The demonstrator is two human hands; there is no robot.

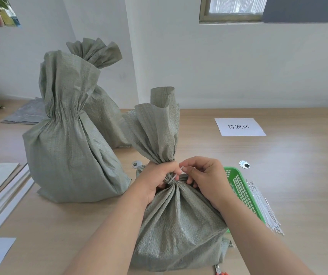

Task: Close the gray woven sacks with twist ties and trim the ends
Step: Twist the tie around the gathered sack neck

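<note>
Near the worktop's [278, 155] front edge, a gray woven sack [179, 225] stands with its neck bunched in the left hand's [157, 179] curled fingers, while the right hand [204, 175] pinches a white twist tie [174, 176] round the gather. The soft, crinkly weave likely springs open and is best held at the neck. Another gathered sack [69, 155] stands behind.

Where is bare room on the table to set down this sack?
Bare table between paper sign and green basket, stretching right. Also near-left, between the front closed sack and white strips. Crowded: both closed sacks at left, spare twist ties beside the basket.
</note>
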